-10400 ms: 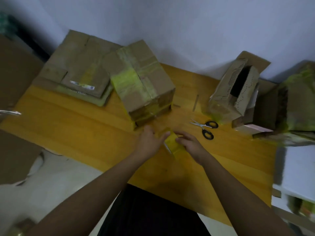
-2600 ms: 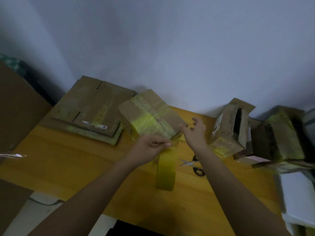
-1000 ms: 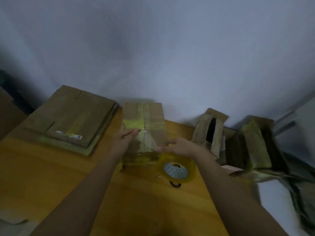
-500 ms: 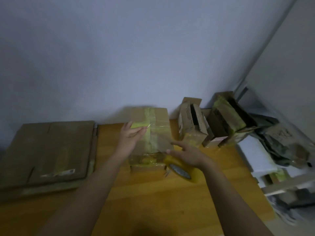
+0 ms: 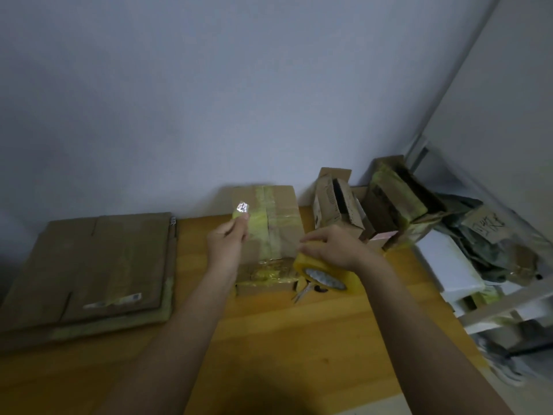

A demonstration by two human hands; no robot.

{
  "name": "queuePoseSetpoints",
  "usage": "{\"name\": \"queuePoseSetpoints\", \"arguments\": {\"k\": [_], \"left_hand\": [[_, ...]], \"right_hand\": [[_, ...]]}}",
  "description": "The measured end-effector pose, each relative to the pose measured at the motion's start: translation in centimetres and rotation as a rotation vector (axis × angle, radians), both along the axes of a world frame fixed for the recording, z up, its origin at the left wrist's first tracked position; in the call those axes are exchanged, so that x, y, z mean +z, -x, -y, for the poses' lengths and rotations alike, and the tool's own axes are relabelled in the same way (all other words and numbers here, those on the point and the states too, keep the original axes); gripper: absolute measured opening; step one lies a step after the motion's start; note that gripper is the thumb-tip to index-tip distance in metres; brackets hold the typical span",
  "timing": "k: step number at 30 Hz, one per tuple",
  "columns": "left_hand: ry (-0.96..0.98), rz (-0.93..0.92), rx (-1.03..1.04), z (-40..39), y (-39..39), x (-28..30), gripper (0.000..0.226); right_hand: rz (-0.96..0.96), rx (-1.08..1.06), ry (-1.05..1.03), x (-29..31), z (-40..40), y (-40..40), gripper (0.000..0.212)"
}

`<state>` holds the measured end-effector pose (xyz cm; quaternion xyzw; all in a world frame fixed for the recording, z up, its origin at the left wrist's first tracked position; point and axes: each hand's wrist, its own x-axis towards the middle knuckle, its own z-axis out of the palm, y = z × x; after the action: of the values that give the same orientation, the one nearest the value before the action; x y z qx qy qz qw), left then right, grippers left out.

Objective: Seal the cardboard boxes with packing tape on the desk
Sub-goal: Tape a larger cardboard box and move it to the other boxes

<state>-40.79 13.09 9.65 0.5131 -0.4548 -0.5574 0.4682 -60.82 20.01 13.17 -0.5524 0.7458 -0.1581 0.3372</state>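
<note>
Flat cardboard (image 5: 89, 265) at desk (image 5: 269, 339) left edge. Left hand (image 5: 226, 245) pinches tape end (image 5: 241, 209) over box (image 5: 269, 232), which sits mid back edge. Right hand (image 5: 332, 248), fingers curled, grips tape roll (image 5: 324, 272) at box's right front corner. Scissors (image 5: 305, 290) under roll. Open boxes (image 5: 338, 205) at back right corner.

I see both forearms bare to the frame's edge, no sleeves, my left hand (image 5: 226, 246) and right hand (image 5: 332, 247) without gloves, rings or watch.
</note>
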Motion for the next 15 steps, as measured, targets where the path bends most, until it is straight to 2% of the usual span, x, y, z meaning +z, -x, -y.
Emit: {"name": "queuePoseSetpoints", "arguments": {"k": [4,7,9,10,15], "left_hand": [[-0.075,-0.003,0.008,0.5,0.1,0.8,0.030],[-0.201,-0.036,-0.001,0.3,-0.2,1.6,0.010],[-0.246,-0.056,-0.012,0.4,-0.7,1.6,0.056],[-0.222,0.003,-0.032,0.2,-0.9,1.6,0.064],[-0.059,0.202,-0.002,-0.2,-0.3,2.3,0.034]], "right_hand": [[0.028,0.016,0.027,0.2,-0.2,0.1,0.039],[0.022,0.031,0.042,0.6,0.1,0.6,0.040],[-0.037,0.059,0.051,0.9,0.3,1.2,0.040],[-0.070,0.080,0.051,0.9,0.4,1.5,0.041],[-0.102,0.158,0.045,1.0,0.7,3.0,0.042]]}}
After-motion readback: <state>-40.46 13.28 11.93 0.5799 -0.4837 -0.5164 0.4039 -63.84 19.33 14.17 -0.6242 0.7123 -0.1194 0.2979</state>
